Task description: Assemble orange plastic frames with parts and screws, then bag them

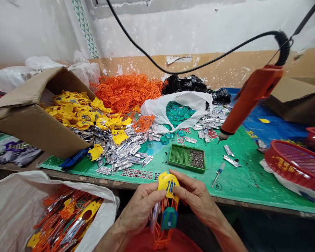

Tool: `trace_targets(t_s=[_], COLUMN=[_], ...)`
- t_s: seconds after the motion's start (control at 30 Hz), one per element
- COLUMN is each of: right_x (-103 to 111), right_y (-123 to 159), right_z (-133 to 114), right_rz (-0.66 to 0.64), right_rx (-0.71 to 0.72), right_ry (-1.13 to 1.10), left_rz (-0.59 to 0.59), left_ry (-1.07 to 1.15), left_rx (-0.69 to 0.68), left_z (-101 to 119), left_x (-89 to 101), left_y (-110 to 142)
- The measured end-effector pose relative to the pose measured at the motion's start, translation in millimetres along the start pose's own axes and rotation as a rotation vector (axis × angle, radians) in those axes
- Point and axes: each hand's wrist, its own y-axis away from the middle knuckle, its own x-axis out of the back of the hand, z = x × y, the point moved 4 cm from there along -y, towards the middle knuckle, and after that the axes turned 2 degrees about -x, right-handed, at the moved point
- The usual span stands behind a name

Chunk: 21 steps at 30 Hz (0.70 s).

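Observation:
Between my two hands, in front of the table's near edge, is a plastic toy vehicle body (169, 185) with a yellow shell, an orange frame, a teal piece and a silvery side strip. My left hand (140, 206) grips the yellow shell from its left side, thumb on top. On the other side my right hand (196, 196) holds the same shell, its thumb pressed on the yellow surface. Just beyond the hands lies a green tray (177, 155) with small screws (197, 158) in its right part. The undersides of the fingers are partly hidden.
An orange electric screwdriver (252, 98) hangs at right on a black cable. A cardboard box (41, 119) spills yellow shells (75, 108) beside silver strips (125, 150), orange frames (128, 91) and a white bag (157, 108) of teal pieces. A sack (12, 206) of assembled pieces stands lower left.

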Motion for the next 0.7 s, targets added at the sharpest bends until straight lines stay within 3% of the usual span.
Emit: trace_targets(t_s=[0.23, 0.47, 0.7], right_x=[-12.0, -7.7, -4.9], right_y=[-1.0, -3.3, -0.6], right_z=[5.9, 8.7, 8.2], right_rz=[-0.068, -0.183, -0.084], right_rx=[-0.141, -0.259, -0.083], right_ry=[-0.100, -0.057, 0.276], left_rz=[0.152, 0.107, 0.108], left_ry=[0.318, 0.289, 0.307], left_rx=[0.165, 0.249, 0.242], left_z=[-21.2, -28.6, -28.5], left_x=[7.7, 11.2, 9.6], left_y=[-8.5, -13.9, -13.4])
